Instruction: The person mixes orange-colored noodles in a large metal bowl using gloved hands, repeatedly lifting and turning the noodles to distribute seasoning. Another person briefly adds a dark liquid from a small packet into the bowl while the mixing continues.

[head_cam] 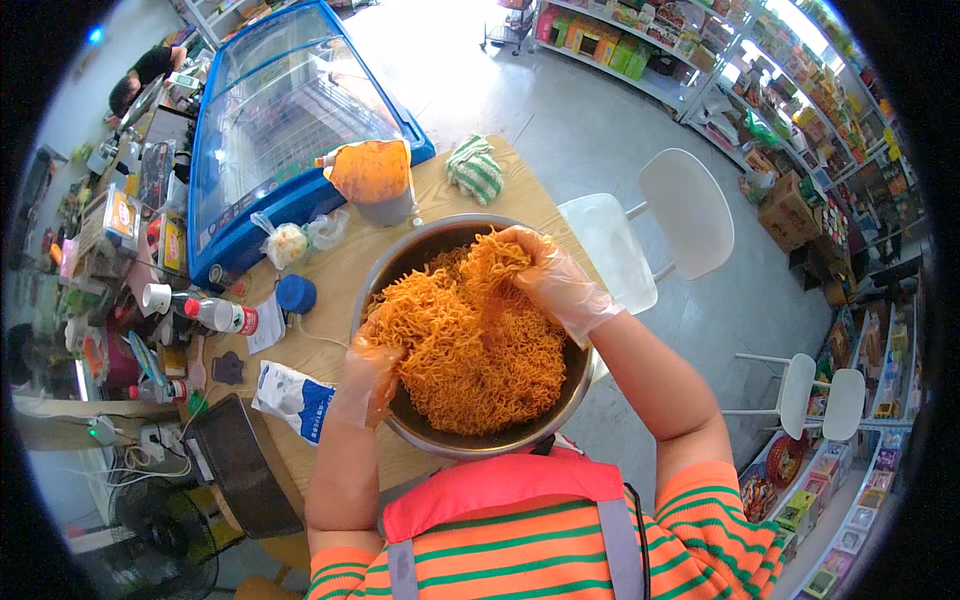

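Observation:
A large metal bowl [420,442] stands on the wooden table before me, heaped with curly orange-coloured noodles [480,375]. Both hands wear thin clear plastic gloves. At the bowl's left side my left hand [373,375] grips a clump of noodles, lifting it against the rim. My right hand [544,274] has its fingers closed on another clump at the upper right of the bowl. Strands hang between the two clumps. The noodles partly hide the fingertips of both hands.
Behind the bowl stand a tub with an orange-stained bag [371,176] and a striped cloth [476,171]. Left are a blue lid [295,293], plastic bottle [225,316] and white-blue packet [292,397]. A glass-topped freezer [292,120] borders the table; a white chair [686,214] stands right. A person [146,71] is far left.

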Demonstrator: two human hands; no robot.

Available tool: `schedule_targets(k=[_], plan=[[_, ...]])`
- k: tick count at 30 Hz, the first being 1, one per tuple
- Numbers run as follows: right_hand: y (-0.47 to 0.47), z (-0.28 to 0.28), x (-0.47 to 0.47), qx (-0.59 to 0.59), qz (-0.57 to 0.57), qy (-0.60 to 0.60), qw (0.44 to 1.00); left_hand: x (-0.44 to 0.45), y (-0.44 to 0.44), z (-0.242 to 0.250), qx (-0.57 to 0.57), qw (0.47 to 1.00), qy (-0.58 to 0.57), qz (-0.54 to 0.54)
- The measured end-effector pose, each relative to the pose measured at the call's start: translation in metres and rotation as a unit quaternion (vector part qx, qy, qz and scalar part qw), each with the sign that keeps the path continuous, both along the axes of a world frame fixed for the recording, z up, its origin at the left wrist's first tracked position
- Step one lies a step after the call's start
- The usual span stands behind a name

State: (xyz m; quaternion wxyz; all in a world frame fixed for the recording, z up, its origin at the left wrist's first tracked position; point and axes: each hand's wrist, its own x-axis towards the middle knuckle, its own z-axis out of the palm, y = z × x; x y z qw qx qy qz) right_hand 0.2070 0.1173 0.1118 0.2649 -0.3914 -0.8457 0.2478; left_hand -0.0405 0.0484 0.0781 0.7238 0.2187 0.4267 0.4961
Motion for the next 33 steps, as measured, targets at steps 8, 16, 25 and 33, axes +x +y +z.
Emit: schedule_targets(k=[8, 16, 25, 33], plan=[[-0.026, -0.047, 0.021, -0.290, -0.007, -0.005, 0.957, -0.013, -0.004, -0.069, 0.062, 0.929, 0.322, -0.172], [-0.097, -0.117, 0.045, -0.610, -0.253, 0.268, 0.702, -0.018, -0.024, -0.081, 0.097, 0.815, 0.557, -0.128], [-0.080, -0.238, -0.009, -0.698, -0.302, 0.454, 0.465, 0.000, 0.000, -0.147, -0.170, 0.919, 0.263, -0.240], [-0.048, -0.170, -0.005, -0.701, -0.255, 0.354, 0.564, -0.009, -0.014, -0.153, -0.204, 0.965, 0.086, -0.141]])
